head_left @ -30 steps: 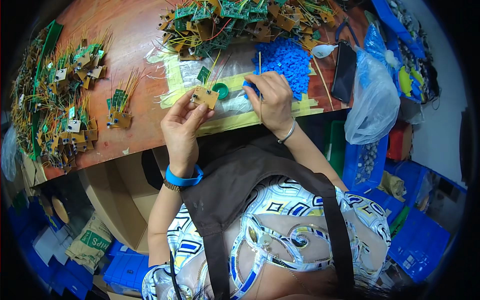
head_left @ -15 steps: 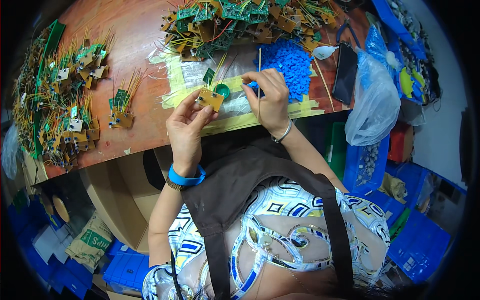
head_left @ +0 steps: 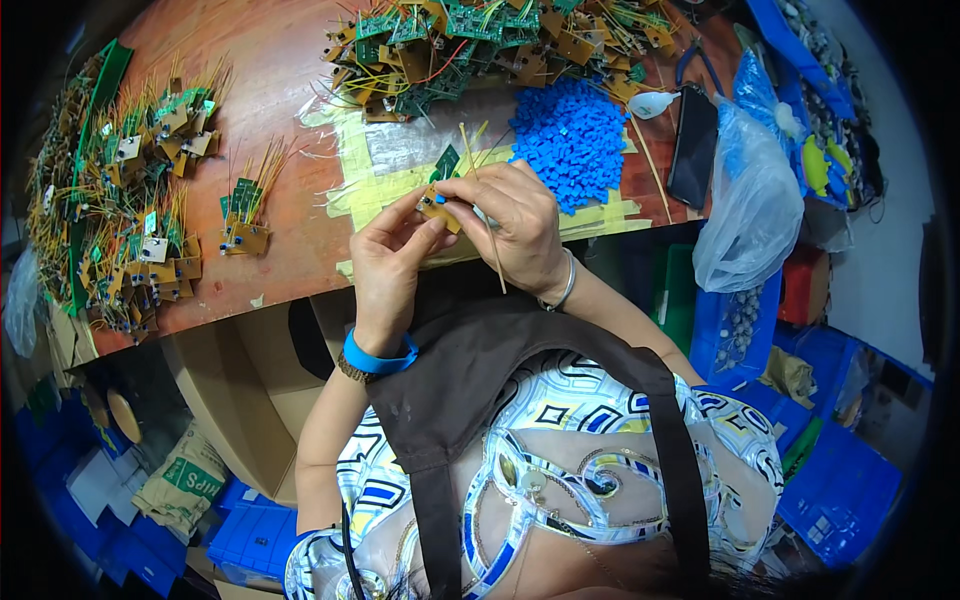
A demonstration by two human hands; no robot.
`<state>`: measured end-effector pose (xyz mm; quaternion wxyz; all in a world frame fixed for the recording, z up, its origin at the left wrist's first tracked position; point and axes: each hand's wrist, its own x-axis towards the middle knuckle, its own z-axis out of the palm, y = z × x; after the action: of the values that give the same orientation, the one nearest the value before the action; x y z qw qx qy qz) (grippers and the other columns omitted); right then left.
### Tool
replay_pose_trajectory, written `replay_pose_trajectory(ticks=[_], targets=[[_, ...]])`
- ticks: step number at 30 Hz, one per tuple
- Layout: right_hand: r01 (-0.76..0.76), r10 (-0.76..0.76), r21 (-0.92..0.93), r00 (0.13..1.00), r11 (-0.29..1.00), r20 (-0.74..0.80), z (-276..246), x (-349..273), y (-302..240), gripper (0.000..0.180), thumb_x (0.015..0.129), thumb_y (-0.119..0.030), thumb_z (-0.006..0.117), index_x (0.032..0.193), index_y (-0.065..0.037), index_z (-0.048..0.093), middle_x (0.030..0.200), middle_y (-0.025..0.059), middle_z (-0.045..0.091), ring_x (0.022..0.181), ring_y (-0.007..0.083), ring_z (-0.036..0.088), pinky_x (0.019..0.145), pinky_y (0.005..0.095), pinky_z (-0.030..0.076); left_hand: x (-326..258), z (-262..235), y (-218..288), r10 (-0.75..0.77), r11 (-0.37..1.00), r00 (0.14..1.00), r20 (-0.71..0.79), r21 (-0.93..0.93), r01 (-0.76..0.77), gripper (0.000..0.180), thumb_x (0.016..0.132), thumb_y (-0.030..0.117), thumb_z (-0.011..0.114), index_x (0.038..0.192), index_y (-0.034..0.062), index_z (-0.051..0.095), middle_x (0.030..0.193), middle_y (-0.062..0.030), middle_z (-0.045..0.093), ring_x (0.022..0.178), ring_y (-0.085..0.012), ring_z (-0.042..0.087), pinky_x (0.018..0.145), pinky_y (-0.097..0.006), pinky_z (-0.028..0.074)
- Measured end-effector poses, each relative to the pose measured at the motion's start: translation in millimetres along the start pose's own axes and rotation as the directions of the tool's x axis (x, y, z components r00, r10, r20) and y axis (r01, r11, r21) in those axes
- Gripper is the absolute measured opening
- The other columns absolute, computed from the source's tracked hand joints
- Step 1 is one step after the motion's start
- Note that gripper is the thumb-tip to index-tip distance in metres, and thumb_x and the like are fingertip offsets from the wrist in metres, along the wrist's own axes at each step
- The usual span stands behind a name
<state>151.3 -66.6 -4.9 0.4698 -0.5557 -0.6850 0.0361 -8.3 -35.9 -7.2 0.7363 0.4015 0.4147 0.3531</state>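
Note:
My left hand [head_left: 388,262] pinches a small brown circuit board [head_left: 441,214] between thumb and fingers, just over the table's front edge. A little green board [head_left: 446,160] and thin wires stand out beyond it. Against the brown board, my right hand [head_left: 522,222] closes its thumb and forefinger on a small blue plastic piece [head_left: 440,199]. That same hand also keeps a thin wooden stick [head_left: 497,262], slanting through its fingers. Whether the blue piece is seated on the board, I cannot tell. Behind my right hand lies a heap of similar blue pieces [head_left: 568,145].
A large pile of wired boards [head_left: 450,50] fills the table's back. More boards [head_left: 150,245] stand in groups on the left. Right of the blue heap are another stick [head_left: 648,165], a black phone [head_left: 692,148], pliers [head_left: 698,62] and a plastic bag [head_left: 748,205].
My right hand has moved left from beside the blue heap to the board, bringing the blue piece and stick. The board has shifted slightly right and nearer. The green round dish is now hidden.

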Motion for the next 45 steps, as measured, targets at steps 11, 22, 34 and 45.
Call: replay_pose_trajectory(ticks=[11,22,34,45], targets=[[0.011,-0.01,0.016,1.0,1.0,-0.025,3,-1,-1,0.026,0.07,-0.003,0.078,0.095,-0.007,0.07,0.079,0.004,0.068,0.074,0.0213,0.065,0.065,0.0324,0.044,0,0,0,-0.021,0.999,0.999,0.033,-0.027,0.022,0.034,0.091,0.001,0.064,0.123,-0.0056,0.059,0.098,-0.0085,0.067,0.084,-0.0142,0.067,0.078,-0.027,0.058],[-0.012,0.012,0.021,1.0,1.0,-0.028,3,-4,-2,0.026,0.071,-0.002,0.078,0.096,-0.007,0.07,0.08,0.0043,0.069,0.074,0.0217,0.065,0.065,0.0325,0.045,-2,1,1,-0.031,1.0,0.999,0.044,0.006,0.031,0.035,0.093,0.006,0.063,0.126,-0.0042,0.059,0.098,-0.0071,0.067,0.086,-0.0124,0.066,0.081,-0.025,0.055],[-0.01,0.012,0.039,0.999,0.999,-0.035,3,-3,-7,0.027,0.07,-0.001,0.078,0.095,-0.006,0.07,0.079,0.0051,0.069,0.073,0.0218,0.065,0.065,0.0323,0.047,-4,-2,3,-0.049,0.996,0.999,0.015,-0.073,0.05,0.03,0.095,0.008,0.06,0.121,-0.006,0.061,0.093,-0.008,0.067,0.079,-0.0117,0.066,0.073,-0.025,0.058],[0.071,-0.065,0.133,0.997,0.989,-0.046,8,9,-15,0.031,0.07,0.002,0.078,0.099,-0.004,0.07,0.085,0.0094,0.069,0.079,0.0252,0.067,0.068,0.0327,0.05,-4,-40,17,0.24,0.969,0.946,-0.217,0.107,-0.221,0.024,0.095,0.011,0.063,0.112,-0.0046,0.068,0.089,-0.0078,0.069,0.075,-0.0122,0.065,0.066,-0.025,0.057]])
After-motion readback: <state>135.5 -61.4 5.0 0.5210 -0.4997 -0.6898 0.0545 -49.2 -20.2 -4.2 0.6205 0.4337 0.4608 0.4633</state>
